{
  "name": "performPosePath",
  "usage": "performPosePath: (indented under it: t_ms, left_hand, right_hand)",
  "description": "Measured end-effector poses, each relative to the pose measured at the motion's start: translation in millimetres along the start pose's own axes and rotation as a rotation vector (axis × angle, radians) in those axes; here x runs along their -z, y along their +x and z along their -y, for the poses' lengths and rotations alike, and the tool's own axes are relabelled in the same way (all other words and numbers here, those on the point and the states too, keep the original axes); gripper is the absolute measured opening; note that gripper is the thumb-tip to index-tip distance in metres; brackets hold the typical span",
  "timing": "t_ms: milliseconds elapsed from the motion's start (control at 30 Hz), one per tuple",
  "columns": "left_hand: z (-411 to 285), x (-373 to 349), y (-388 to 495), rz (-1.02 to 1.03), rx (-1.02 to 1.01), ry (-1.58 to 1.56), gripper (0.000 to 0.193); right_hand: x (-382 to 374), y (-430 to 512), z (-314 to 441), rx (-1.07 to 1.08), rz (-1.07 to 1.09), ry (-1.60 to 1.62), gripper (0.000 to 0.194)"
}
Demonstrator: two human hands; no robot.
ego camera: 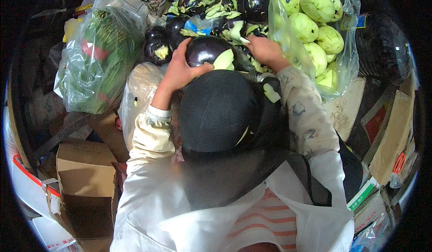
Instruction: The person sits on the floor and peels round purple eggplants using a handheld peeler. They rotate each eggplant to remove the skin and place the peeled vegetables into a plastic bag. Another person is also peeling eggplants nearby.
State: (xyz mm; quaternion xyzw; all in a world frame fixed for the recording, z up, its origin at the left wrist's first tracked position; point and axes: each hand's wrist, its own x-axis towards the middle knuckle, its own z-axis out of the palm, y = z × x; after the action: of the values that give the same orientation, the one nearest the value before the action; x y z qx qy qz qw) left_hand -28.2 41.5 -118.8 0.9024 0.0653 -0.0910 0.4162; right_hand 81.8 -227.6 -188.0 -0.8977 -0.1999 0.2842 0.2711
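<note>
My left hand (pixel 180 66) grips a round, dark purple eggplant (pixel 202 51) from its left side, thumb along the near edge. A pale green peeled patch (pixel 224 60) shows on the eggplant's near right. My right hand (pixel 266 49) is closed around a small tool with a whitish end (pixel 245 40), just right of the eggplant and apart from it. The tool is mostly hidden in the fist, so its kind cannot be told. Beyond both hands lie unpeeled eggplants (pixel 253 6) strewn with peel strips (pixel 219 9). One eggplant (pixel 158 46) near my left fingers has a pale cut patch.
At right, a clear plastic bag (pixel 351 46) holds several peeled pale green eggplants (pixel 317 6). A bag of long green vegetables (pixel 104 56) stands at left. Rounded black cloth (pixel 219 110) rises below my hands. An open cardboard box (pixel 86 174) sits lower left.
</note>
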Motion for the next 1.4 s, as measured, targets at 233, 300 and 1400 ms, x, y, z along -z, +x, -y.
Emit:
performPosePath:
  t_ms: [233, 300, 1400]
  left_hand:
    - [3.8, -6.9, -10.4, -0.108, 0.139, 0.033, 0.112]
    - [7.0, -8.5, -9.7, -0.118, 0.127, 0.001, 0.111]
    - [36.0, -12.6, -13.7, -0.094, 0.046, -0.101, 0.099]
  right_hand:
    - [29.1, -15.8, 14.3, 0.039, -0.188, 0.046, 0.034]
    - [17.6, -30.1, 22.4, 0.225, -0.238, 0.218, 0.031]
    - [-20.1, -10.1, 15.0, 0.405, -0.310, 0.128, 0.039]
